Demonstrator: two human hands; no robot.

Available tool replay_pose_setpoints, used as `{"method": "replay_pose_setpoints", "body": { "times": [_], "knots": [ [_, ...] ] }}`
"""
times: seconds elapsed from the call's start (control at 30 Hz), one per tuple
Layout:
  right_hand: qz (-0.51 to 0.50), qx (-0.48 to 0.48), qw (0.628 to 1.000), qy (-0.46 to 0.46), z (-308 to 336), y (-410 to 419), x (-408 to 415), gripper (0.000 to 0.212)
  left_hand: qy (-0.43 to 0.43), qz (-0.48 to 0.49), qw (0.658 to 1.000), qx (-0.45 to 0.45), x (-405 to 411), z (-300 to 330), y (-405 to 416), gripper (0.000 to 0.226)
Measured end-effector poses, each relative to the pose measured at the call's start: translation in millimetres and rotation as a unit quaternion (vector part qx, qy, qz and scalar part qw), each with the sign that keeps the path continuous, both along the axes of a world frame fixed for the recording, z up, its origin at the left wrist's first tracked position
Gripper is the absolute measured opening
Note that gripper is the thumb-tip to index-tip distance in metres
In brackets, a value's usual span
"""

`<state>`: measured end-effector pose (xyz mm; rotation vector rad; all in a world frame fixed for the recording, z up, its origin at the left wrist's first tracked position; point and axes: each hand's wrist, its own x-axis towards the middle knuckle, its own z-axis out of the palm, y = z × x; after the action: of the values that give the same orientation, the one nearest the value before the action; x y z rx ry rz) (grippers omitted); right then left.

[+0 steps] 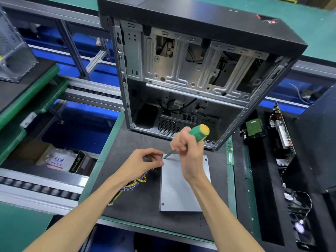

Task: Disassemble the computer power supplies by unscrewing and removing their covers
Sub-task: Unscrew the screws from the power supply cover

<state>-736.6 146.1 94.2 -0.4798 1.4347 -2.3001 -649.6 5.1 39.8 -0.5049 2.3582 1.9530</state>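
A grey metal power supply (177, 190) lies flat on the black mat, cover side up, with a bundle of yellow and purple wires (134, 184) trailing from its left side. My right hand (189, 153) grips a green and yellow screwdriver (198, 134) whose tip sits on the screw at the cover's far left corner (164, 158). My left hand (143, 163) is at that same corner, its fingertips curled against the cover's left edge beside the tip. Other cover screws (206, 160) show at the far right and near left corners.
An open black computer case (190, 73) stands just behind the power supply. A memory stick (230, 153) lies to the right. A black tray (272, 170) holds a circuit board, a drive and fans. Another metal box (12, 53) sits far left above roller conveyors.
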Motion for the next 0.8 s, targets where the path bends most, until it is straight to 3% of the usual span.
{"method": "replay_pose_setpoints", "body": {
  "times": [0.17,0.27,0.3,0.37,0.43,0.5,0.57,0.63,0.7,0.8],
  "knots": [
    [0.143,0.153,0.974,0.090,16,-19,-1,0.046,-0.001,-0.023,1.000,-0.004,2,11,0,0.013],
    [0.197,0.162,0.965,0.059,24,-24,-16,0.044,0.000,-0.007,0.986,-0.164,1,32,-1,0.021],
    [0.209,0.155,0.964,0.044,24,-24,-19,0.042,0.043,0.029,0.977,-0.208,-1,49,-4,0.025],
    [0.225,0.155,0.961,0.032,24,-24,-20,0.033,0.172,0.069,0.969,-0.163,-3,92,-14,0.028],
    [0.240,0.179,0.953,0.052,22,-22,-19,0.027,0.259,-0.030,0.952,-0.159,-5,138,-19,0.033],
    [0.263,0.197,0.940,0.087,21,-19,-19,0.024,0.249,-0.181,0.905,-0.293,-10,166,-15,0.036],
    [0.285,0.203,0.932,0.098,21,-15,-21,0.019,0.189,-0.263,0.855,-0.405,-17,179,-11,0.032],
    [0.284,0.228,0.924,0.112,20,-11,-24,0.019,0.150,-0.272,0.839,-0.448,-25,185,-11,0.028],
    [0.241,0.320,0.897,0.188,11,-5,-24,0.022,0.111,-0.251,0.807,-0.523,-32,188,-10,0.025],
    [0.116,0.431,0.842,0.302,-10,6,-20,0.024,0.003,-0.155,0.698,-0.699,-43,187,-3,0.054]
  ]
}}
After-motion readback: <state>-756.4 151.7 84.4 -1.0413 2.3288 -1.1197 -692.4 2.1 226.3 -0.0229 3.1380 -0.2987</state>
